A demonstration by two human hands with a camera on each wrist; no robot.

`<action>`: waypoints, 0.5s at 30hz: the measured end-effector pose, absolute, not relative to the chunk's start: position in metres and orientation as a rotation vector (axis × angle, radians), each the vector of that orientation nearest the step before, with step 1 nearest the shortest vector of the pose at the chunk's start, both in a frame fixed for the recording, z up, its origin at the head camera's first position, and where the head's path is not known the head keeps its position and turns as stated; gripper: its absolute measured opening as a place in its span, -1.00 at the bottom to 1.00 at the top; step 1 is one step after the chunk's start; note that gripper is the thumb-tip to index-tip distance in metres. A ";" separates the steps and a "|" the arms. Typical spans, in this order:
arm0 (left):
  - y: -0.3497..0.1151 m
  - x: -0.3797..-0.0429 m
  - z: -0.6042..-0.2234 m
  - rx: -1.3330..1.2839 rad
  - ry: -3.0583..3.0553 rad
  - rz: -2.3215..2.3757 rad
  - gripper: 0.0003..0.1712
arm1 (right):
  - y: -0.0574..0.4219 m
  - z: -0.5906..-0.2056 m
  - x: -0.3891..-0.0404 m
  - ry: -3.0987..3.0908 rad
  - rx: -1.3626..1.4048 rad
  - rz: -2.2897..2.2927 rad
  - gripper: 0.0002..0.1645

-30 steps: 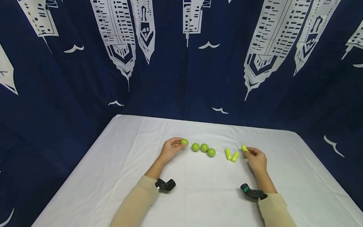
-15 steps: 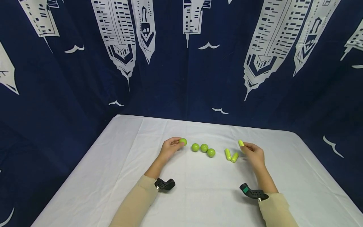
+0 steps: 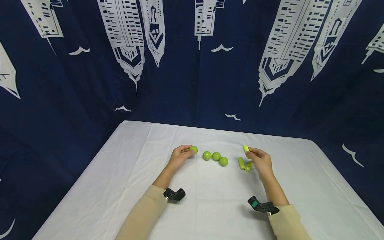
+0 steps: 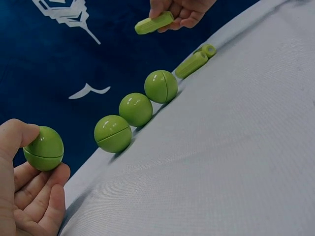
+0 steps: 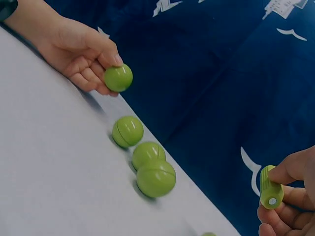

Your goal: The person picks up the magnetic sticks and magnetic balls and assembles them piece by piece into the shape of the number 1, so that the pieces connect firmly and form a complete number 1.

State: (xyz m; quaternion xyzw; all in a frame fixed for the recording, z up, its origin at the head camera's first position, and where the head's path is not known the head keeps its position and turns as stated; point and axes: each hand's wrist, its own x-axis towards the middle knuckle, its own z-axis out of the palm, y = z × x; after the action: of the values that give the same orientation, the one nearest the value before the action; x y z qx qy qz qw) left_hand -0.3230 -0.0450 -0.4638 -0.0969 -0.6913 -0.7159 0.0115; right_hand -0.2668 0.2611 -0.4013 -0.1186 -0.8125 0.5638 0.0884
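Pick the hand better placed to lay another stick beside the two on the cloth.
Right hand, likely: it holds a stick near that pair; the left hand grips a ball beyond three others.

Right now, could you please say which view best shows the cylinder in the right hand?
The right wrist view: the cylinder shows a ribbed side and pale-dotted end. Left wrist shows mainly its side; head shows it small.

Four green balls (image 3: 223, 161), three yellow-green cylinders (image 3: 241, 163) (one of each held), two hands (image 3: 178, 158).

balls (image 4: 135, 109): smooth, glossy, plastic-looking | cylinders (image 5: 267, 186): ribbed, plastic-looking | tablecloth (image 4: 206, 157): matt, finely woven | backdrop (image 3: 180, 90): matt cloth
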 end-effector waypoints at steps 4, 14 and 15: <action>-0.045 -0.325 -0.467 -0.287 -2.167 -2.208 -0.61 | 0.250 -0.398 -0.265 -2.429 -0.334 1.707 -0.52; -0.045 -0.326 -0.466 -0.265 -2.174 -2.217 -0.64 | 0.222 -0.390 -0.257 -2.460 -0.224 1.747 -0.55; -0.045 -0.326 -0.466 -0.265 -2.176 -2.217 -0.64 | 0.220 -0.390 -0.257 -2.460 -0.220 1.750 -0.56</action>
State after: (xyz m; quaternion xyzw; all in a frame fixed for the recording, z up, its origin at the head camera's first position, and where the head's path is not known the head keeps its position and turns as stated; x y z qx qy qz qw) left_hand -0.3263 -0.0448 -0.4657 -0.0849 -0.6979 -0.7111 0.0122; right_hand -0.2572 0.2202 -0.3902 -0.0724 -0.8113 0.5773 0.0574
